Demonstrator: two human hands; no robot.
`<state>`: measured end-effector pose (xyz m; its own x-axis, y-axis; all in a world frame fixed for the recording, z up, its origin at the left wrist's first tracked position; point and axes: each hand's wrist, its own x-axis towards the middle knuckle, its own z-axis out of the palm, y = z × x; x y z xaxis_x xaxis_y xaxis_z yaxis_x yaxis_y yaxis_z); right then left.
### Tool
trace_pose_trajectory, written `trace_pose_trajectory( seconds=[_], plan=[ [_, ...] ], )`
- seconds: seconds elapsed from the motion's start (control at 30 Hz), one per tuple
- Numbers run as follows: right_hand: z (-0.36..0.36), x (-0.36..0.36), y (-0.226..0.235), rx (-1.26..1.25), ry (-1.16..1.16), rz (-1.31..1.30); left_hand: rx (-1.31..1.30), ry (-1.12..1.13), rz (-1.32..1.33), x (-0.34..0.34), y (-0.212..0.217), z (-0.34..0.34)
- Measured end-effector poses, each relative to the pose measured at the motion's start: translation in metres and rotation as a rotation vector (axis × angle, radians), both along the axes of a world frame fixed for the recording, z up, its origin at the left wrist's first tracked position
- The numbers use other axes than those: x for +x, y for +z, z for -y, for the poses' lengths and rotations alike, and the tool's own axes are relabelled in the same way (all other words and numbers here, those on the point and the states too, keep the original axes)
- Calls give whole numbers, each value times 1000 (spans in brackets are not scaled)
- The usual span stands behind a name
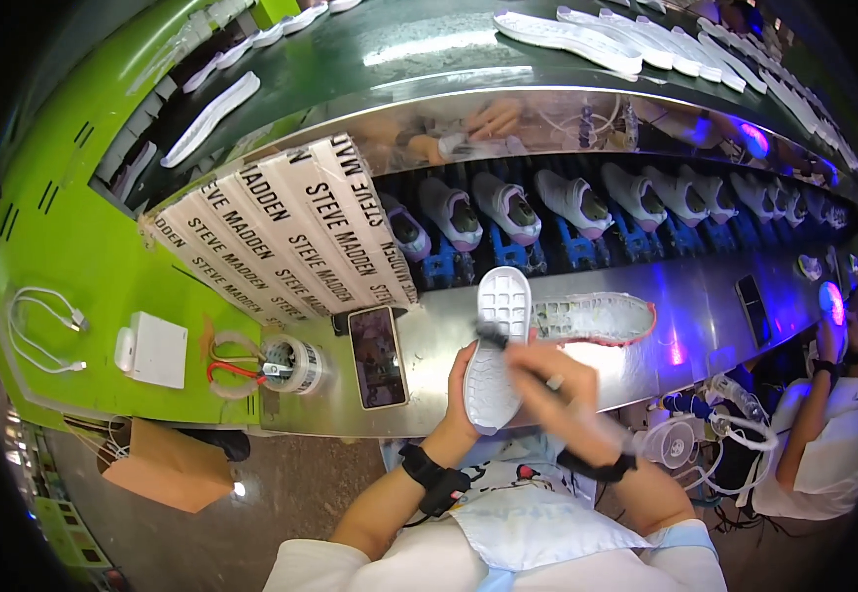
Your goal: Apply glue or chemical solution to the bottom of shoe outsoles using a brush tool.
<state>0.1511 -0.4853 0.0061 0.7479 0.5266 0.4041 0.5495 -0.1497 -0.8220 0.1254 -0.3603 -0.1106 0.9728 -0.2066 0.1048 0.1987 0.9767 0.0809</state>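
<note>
My left hand [462, 390] grips a white shoe sole [504, 292] by its left side, its hollow, grid-patterned face turned up. In my right hand [567, 387], smeared by motion, is a brush [493, 333] whose dark bristle end lies over the middle of that sole. Just beyond my right hand, a second sole [597, 318] with a red-pink edge rests on the metal bench [449, 340], its hollow side also up. The held sole overlaps its left end in the view. Left of my hands, a phone [379, 357] lies near the bench's front edge.
A printed carton [286, 232] stands at the left. Near it are scissors [237, 371], a tub [296, 365] and a white box [158, 350]. Several sneakers [508, 207] sit on blue holders behind the bench; white soles [567, 44] lie above. A co-worker's arm [809, 424] is at right.
</note>
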Motion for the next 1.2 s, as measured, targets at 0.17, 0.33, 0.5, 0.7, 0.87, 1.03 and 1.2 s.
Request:
trace_pose_trajectory(
  seconds=[0.17,0.33,0.5,0.7,0.87,1.03,1.2],
  plan=[
    [3,-3,5,-32,55,-321,-199,170,-153,11,14,-1],
    [21,-5,13,-168,272,-739,-146,111,-93,17,31,-12],
    [25,8,25,-295,490,-503,66,-35,17,25,34,-26],
    [24,23,41,-338,622,-118,263,-255,-20,33,56,-35],
    [25,16,55,-185,502,-73,540,-444,-192,30,97,-31],
    [40,25,67,-380,553,-108,1159,208,357,9,91,-35],
    [97,50,60,-511,293,-77,1093,-428,112,46,85,-36]
  ],
)
